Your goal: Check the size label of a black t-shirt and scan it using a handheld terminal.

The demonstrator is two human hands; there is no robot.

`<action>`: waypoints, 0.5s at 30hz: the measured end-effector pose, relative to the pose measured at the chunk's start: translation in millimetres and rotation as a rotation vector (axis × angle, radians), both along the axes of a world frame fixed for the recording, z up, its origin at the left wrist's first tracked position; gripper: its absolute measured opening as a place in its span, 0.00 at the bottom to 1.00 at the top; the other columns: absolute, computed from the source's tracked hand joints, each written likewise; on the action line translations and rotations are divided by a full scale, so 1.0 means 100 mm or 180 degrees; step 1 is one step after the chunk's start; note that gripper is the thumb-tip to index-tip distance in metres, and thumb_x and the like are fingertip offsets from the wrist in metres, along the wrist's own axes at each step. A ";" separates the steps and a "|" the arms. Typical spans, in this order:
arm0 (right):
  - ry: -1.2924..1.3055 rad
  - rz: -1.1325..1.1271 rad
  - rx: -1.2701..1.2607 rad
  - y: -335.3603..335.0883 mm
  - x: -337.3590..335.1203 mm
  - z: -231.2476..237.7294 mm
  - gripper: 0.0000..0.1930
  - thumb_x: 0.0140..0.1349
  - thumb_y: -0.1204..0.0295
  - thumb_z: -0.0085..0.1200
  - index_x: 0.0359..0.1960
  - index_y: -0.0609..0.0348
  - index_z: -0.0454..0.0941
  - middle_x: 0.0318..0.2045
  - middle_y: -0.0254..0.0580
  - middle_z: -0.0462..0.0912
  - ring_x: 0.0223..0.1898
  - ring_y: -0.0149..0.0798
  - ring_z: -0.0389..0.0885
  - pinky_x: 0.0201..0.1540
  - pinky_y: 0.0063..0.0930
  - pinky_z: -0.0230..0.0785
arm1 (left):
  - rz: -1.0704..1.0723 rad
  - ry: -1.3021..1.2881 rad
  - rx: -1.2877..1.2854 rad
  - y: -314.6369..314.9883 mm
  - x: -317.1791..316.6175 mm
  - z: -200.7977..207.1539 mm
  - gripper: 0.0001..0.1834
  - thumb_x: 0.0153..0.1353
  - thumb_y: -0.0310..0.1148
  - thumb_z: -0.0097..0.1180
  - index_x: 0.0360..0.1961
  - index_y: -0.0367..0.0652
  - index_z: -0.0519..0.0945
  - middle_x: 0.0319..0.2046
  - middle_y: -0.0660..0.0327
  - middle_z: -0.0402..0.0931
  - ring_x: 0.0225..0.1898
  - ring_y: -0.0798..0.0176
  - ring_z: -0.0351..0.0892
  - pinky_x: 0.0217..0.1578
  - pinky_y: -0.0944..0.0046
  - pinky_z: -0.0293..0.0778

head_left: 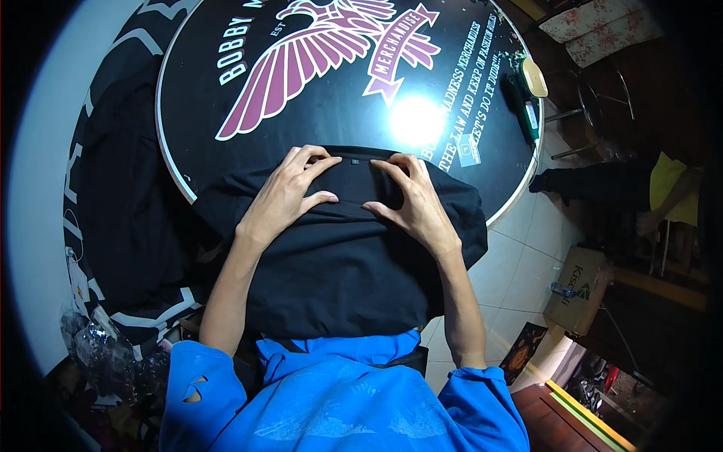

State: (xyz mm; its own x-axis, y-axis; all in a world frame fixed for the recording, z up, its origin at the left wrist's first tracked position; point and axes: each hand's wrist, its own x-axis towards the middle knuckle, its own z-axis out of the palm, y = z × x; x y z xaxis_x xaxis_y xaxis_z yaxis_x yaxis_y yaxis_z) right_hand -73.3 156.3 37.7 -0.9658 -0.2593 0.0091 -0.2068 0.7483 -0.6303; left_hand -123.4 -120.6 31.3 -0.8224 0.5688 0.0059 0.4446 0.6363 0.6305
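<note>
A black shirt lies across my lap and over the near edge of a round table. Its collar, with a small dark label inside, faces up between my hands. My left hand grips the neckline left of the label, fingertips on the far edge and thumb on the near fold. On the other side my right hand holds the neckline in much the same way. Each thumb stands apart from its fingers, with cloth between them. The undersides of the fingers are hidden.
The round black table has a pale rim and a printed winged emblem. A green-and-yellow brush-like item lies at its right edge. More dark cloth hangs at left. Right are a cardboard box, a metal-legged stool and another person's arm.
</note>
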 end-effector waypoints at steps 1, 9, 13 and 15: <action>-0.0037 -0.0013 -0.0004 0.00 -0.01 0.00 0.38 0.61 0.61 0.82 0.72 0.57 0.81 0.64 0.49 0.77 0.68 0.54 0.77 0.74 0.49 0.77 | -0.0002 -0.0004 0.0001 -0.01 -0.01 -0.01 0.38 0.61 0.44 0.79 0.71 0.44 0.85 0.64 0.60 0.78 0.64 0.54 0.79 0.66 0.51 0.82; -0.0034 -0.0037 -0.0049 0.00 0.01 0.00 0.39 0.59 0.61 0.83 0.72 0.55 0.82 0.65 0.49 0.77 0.69 0.53 0.77 0.75 0.49 0.76 | -0.0144 -0.0234 -0.0029 -0.04 -0.05 0.06 0.40 0.57 0.42 0.83 0.72 0.50 0.84 0.66 0.60 0.75 0.67 0.53 0.77 0.73 0.49 0.80; -0.0152 -0.0010 -0.0091 0.01 -0.02 0.06 0.41 0.56 0.64 0.85 0.73 0.55 0.82 0.65 0.48 0.77 0.69 0.53 0.77 0.75 0.48 0.77 | -0.0100 -0.0207 -0.0026 0.00 -0.05 0.06 0.40 0.57 0.41 0.84 0.72 0.49 0.84 0.66 0.60 0.75 0.68 0.53 0.77 0.74 0.48 0.80; -0.0193 -0.0003 -0.0122 0.01 -0.04 0.07 0.41 0.55 0.64 0.85 0.73 0.55 0.82 0.65 0.48 0.77 0.69 0.53 0.77 0.75 0.48 0.77 | -0.0080 -0.0202 -0.0097 0.00 -0.06 0.08 0.39 0.57 0.41 0.84 0.71 0.47 0.85 0.64 0.60 0.76 0.67 0.54 0.78 0.73 0.48 0.80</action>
